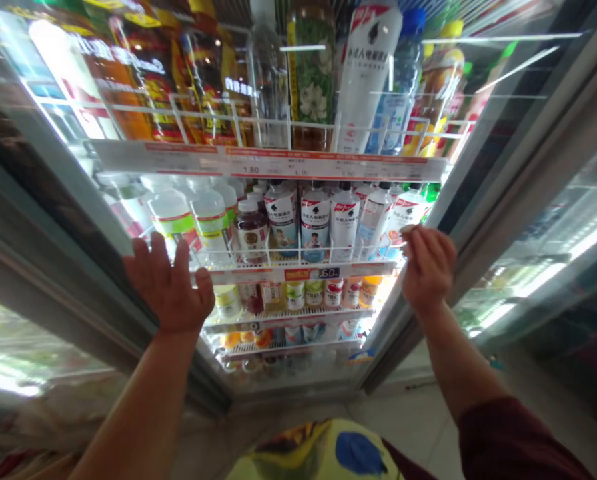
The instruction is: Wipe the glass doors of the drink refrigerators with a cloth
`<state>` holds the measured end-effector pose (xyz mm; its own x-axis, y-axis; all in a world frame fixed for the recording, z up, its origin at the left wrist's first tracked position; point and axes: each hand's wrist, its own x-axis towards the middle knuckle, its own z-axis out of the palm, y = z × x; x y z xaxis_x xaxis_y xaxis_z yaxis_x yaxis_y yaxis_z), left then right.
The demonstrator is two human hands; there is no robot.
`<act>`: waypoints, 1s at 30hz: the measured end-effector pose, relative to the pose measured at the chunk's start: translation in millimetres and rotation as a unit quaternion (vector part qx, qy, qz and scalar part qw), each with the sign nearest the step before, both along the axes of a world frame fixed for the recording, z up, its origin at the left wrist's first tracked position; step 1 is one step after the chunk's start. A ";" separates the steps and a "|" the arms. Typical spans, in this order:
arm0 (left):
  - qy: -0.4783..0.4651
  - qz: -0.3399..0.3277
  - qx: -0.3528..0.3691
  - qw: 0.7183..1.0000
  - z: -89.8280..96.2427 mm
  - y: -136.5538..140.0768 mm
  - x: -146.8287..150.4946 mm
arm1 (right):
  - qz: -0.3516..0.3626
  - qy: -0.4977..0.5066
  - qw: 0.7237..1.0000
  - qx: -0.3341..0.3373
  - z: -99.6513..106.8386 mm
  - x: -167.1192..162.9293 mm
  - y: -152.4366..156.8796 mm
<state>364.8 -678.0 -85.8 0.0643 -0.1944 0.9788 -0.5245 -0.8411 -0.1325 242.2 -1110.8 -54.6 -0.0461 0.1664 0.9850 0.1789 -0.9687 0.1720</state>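
Note:
My left hand (pixel 171 287) is raised in front of the drinks cooler, its fingers spread and nothing in it. It is nearest to bottles with green and white labels (pixel 208 223) on the middle shelf; whether it touches the glass door (pixel 298 380) I cannot tell. On the other side, my right hand (pixel 428 267) is closed, fingertips pinched together near the door's right frame (pixel 478 220). Something small and pale shows at those fingertips, too blurred to name. Behind them stand white-labelled bottles (pixel 344 220).
Large bottles of tea (pixel 311 80) and other drinks line the upper shelf, above a price strip (pixel 273 163). Lower shelves hold small bottles and jars (pixel 295 293). Further lit coolers (pixel 528 287) stand to either side. Pale floor tiles (pixel 403 420) lie below.

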 end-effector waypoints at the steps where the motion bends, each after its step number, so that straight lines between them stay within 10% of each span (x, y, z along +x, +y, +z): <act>1: 0.001 -0.002 0.000 1.000 0.2 -0.3 0.0 | -0.013 -0.034 0.999 0.026 10.6 0.9 -7.3; 5: -0.004 -0.008 0.000 1.000 1.3 -1.1 -1.0 | -0.028 -0.071 0.994 0.075 14.9 4.0 -8.2; 10: -0.011 -0.006 0.003 1.000 2.8 -2.5 -2.2 | 0.021 0.024 0.999 -0.024 -23.5 1.3 18.4; 17: -0.010 0.001 0.004 1.000 2.6 -4.2 -3.3 | 0.001 -0.074 0.996 0.057 30.3 11.0 0.9; 24: -0.006 0.014 0.007 1.000 1.6 -3.8 -3.3 | 0.062 0.094 0.990 -0.082 -33.9 4.0 43.5; 30: -0.011 0.012 0.012 1.000 3.5 -4.8 -4.7 | 0.019 -0.023 0.999 0.036 17.8 9.0 -5.5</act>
<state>360.1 -682.7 -82.3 0.0475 -0.2164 0.9752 -0.5016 -0.8494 -0.1640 251.2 -1116.4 -36.8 -0.0957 0.0927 0.9911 0.2090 -0.9716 0.1110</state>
